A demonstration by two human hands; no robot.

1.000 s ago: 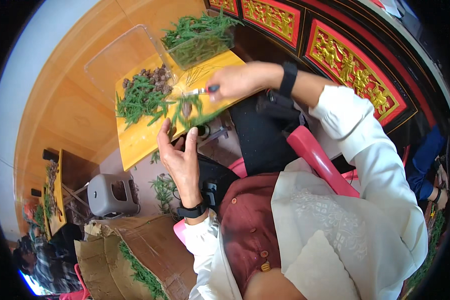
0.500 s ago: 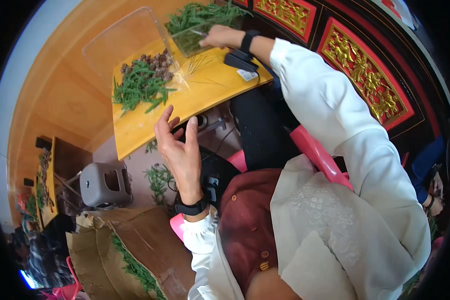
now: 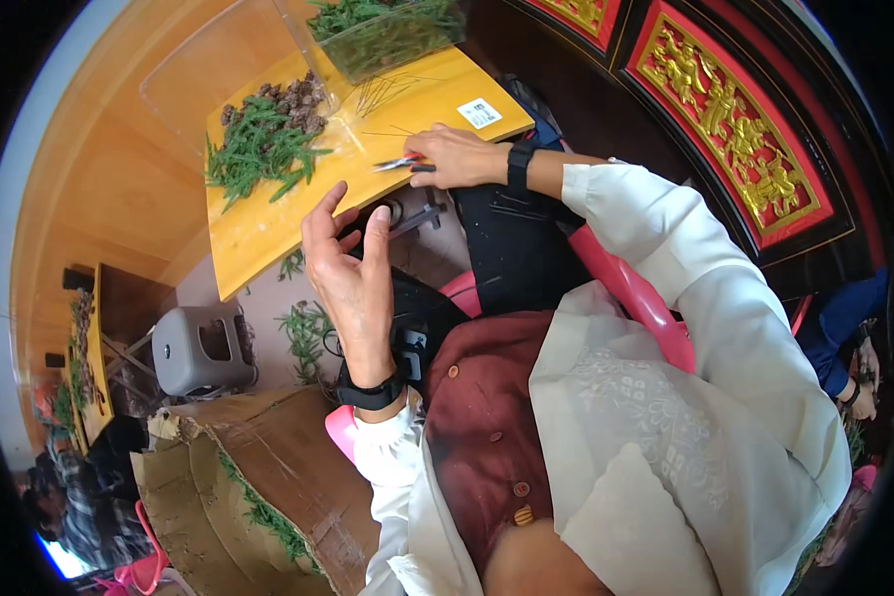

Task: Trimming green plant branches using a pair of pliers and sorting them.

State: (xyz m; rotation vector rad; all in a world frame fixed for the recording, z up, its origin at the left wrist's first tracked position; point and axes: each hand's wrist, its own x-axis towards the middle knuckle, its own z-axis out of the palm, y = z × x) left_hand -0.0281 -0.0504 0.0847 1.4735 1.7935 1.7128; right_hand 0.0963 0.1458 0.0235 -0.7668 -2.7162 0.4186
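In my right hand (image 3: 464,159), near the front edge of the yellow table (image 3: 397,119), I hold small pliers (image 3: 399,162) with silver jaws and red and black handles. The jaws stand apart and point left, over the tabletop. My left hand (image 3: 348,283) is raised in front of the table edge, thumb and fingers apart, with nothing seen between them. Beyond it on the table lie a heap of green sprigs (image 3: 258,154) and brown pine cones (image 3: 298,99). Thin dark wires (image 3: 382,92) are spread beside a clear plastic box (image 3: 397,50) full of greenery.
A clear lid-like plastic sheet (image 3: 219,70) stands at the back left. A white label (image 3: 479,113) is on the tabletop. On the floor are fallen sprigs (image 3: 306,333), a grey stool (image 3: 201,353) and an open cardboard box (image 3: 268,447) with greenery. Carved gilt panels (image 3: 730,119) line the right.
My right hand has come back from the clear box toward the table's front edge, carrying the pliers. My left hand has stayed nearly still. The view has shifted slightly.
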